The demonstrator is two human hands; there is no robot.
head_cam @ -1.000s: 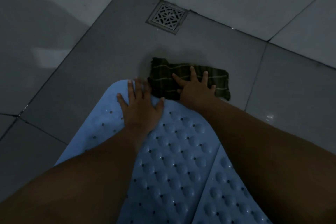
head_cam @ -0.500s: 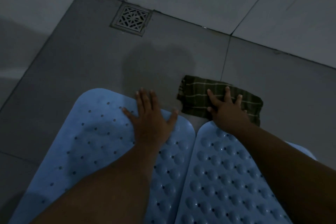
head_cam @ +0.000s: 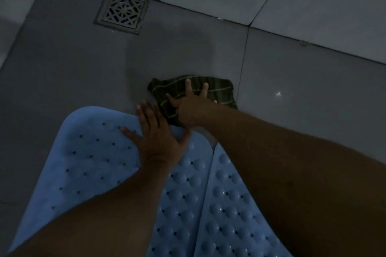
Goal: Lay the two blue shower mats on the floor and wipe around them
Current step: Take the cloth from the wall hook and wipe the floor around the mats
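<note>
right hand [head_cam: 193,108] flat on cloth [head_cam: 219,93] beside mats [head_cam: 94,152]

Dim grey tiled floor [head_cam: 62,64], corner drain [head_cam: 122,13]

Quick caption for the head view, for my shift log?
Left hand flat on left blue mat; right hand presses green cloth beside it.

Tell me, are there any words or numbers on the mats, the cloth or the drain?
None can be read: no words, numbers or labels show on the two blue mats, the striped cloth or the drain cover. The picture is dim.
</note>
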